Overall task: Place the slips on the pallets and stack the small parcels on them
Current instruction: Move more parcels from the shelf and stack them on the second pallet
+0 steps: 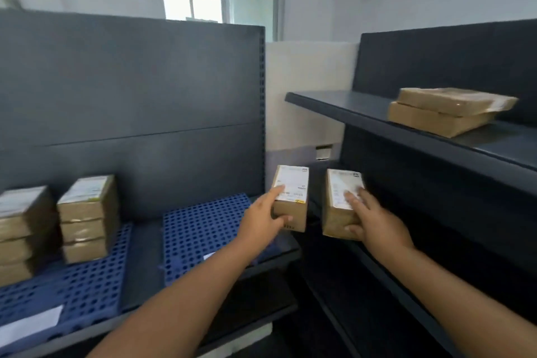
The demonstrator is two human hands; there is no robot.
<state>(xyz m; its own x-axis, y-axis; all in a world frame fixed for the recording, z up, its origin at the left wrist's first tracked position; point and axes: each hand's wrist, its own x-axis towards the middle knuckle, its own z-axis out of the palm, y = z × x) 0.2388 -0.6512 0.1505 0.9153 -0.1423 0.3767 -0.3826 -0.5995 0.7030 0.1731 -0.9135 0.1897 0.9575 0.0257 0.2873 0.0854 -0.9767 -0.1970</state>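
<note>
cardboard, two held at once
your left hand [258, 222] grips the left parcel [293, 183]; your right hand [377, 224] grips the right parcel [340, 183].

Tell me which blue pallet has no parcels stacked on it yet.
The right pallet, beside the left hand. The left pallet already carries two parcel stacks.

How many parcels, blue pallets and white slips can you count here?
Small parcels: 8
Flat parcels: 2
Blue pallets: 2
White slips: 2
Total: 14
</note>
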